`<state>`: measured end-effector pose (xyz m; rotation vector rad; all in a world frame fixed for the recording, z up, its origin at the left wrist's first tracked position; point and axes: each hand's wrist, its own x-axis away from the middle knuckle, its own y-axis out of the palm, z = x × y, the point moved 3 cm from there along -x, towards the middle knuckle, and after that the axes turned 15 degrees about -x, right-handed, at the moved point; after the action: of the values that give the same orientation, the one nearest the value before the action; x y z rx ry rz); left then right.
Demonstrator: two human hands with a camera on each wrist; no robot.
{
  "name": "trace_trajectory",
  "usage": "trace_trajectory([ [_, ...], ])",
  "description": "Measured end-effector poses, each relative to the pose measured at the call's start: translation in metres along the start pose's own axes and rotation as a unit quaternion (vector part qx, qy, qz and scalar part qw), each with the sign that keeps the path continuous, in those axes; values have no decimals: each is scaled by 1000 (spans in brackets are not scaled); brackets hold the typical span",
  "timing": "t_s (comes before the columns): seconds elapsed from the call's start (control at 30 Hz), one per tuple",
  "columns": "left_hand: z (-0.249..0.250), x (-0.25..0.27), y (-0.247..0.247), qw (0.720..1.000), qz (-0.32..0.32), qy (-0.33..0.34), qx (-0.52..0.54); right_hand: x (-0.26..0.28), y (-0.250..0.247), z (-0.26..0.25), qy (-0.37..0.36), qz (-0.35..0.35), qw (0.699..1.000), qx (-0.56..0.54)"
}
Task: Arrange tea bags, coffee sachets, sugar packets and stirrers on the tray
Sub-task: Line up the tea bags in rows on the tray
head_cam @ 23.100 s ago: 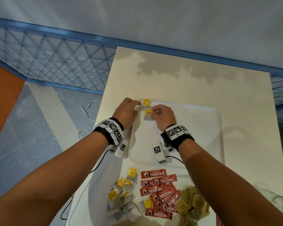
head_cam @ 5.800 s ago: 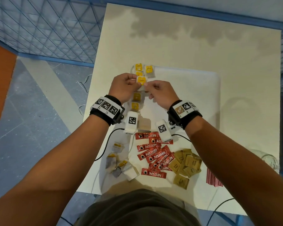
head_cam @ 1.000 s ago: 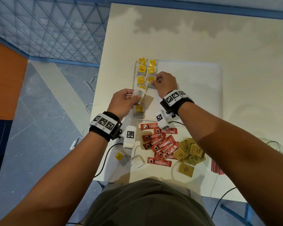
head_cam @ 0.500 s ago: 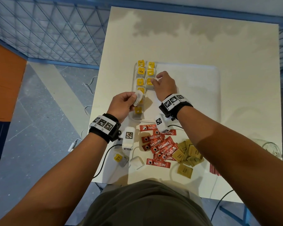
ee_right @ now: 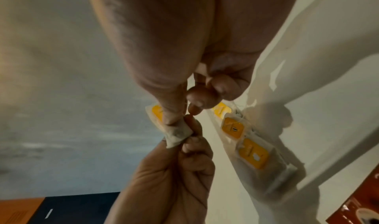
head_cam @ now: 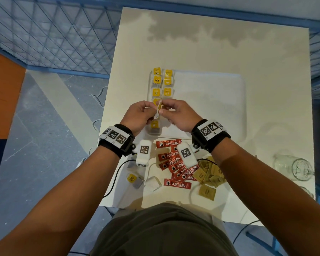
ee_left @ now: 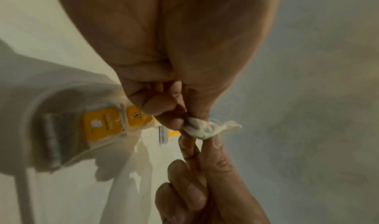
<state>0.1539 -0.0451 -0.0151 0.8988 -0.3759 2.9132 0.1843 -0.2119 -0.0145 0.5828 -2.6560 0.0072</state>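
Note:
Both hands meet over the left side of the white tray (head_cam: pixel 220 100) and pinch one crumpled white tea bag (head_cam: pixel 157 110) between them. My left hand (head_cam: pixel 139 115) pinches it from the left and my right hand (head_cam: pixel 175 112) from the right. The same tea bag (ee_left: pixel 202 129) shows between the fingertips in the left wrist view, and again as a tea bag (ee_right: pixel 177 134) in the right wrist view. Two columns of yellow-tagged tea bags (head_cam: pixel 162 82) lie on the tray beyond the hands. Red coffee sachets (head_cam: pixel 175 165) and brown sugar packets (head_cam: pixel 209 177) lie near the front edge.
Two loose tea bags (head_cam: pixel 142 181) lie at the table's front left. A glass jar (head_cam: pixel 294 167) lies on its side at the right edge. Wrist-camera cables trail over the front of the table. A blue mesh fence runs behind and left.
My right hand has left the tea-bag rows and come back to the left hand. Both now pinch the white tea bag that the left hand held alone.

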Motion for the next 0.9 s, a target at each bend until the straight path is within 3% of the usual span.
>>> trace_trajectory([
  [0.27, -1, -3, 2, 1000, -9, 4, -26, 3, -7, 7, 4, 65, 998, -24],
  [0.5, 2, 9, -4, 994, -12, 41, -99, -2, -10, 1, -21, 55, 998, -27],
  [0.63, -8, 17, -15, 985, -10, 66, -158, -11, -17, -1, -17, 71, 997, -4],
  [0.9, -48, 43, -32, 966, -29, 43, -254, -33, -31, 4, -18, 99, 991, 86],
])
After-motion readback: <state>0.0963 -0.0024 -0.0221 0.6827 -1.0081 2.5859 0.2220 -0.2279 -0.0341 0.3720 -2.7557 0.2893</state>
